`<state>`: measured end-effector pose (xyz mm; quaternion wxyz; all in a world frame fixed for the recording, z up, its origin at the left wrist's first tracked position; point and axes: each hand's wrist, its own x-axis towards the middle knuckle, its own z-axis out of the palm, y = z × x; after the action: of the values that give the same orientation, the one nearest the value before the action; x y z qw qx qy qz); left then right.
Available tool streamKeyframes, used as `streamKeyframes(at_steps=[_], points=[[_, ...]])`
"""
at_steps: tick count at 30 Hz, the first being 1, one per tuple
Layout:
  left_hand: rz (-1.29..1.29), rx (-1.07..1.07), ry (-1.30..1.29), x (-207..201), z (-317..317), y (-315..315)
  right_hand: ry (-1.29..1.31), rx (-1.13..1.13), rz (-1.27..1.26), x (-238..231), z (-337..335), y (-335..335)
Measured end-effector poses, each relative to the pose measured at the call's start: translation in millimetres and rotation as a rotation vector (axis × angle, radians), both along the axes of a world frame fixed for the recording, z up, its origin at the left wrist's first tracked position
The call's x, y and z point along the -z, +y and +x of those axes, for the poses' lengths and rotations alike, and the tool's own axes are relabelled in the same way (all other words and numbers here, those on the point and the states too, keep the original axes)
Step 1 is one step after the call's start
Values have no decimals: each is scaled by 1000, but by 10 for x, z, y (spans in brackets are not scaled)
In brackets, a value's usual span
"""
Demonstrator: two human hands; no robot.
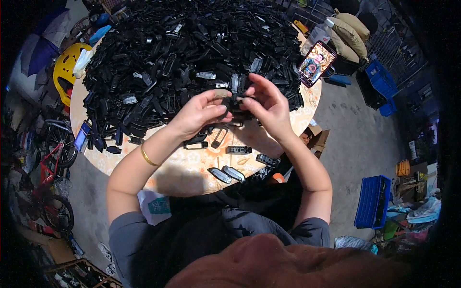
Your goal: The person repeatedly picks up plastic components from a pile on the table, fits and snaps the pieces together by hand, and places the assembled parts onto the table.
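Both hands (235, 108) — black plastic part (235, 102)

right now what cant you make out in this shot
- Head view: the small black part is mostly hidden by the left hand and right hand.
- Phone screen: too small.
- Black pile: single pieces blur together.
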<state>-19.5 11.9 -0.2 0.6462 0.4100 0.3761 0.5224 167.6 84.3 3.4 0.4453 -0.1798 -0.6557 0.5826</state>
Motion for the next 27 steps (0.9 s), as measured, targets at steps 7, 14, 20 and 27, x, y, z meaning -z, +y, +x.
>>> streamKeyframes(at_steps=[7, 14, 20, 27], points=[[78, -91, -15, -38, 135, -76, -185, 222, 517, -49, -32, -92], [200, -163, 144, -11, 133, -89, -260, 260, 709, -53, -17, -188], [252, -160, 298, -44, 90, -77, -370, 222, 794, -141, 27, -220], [147, -174, 226, 49, 131, -100, -446, 150, 777, -61, 24, -217]])
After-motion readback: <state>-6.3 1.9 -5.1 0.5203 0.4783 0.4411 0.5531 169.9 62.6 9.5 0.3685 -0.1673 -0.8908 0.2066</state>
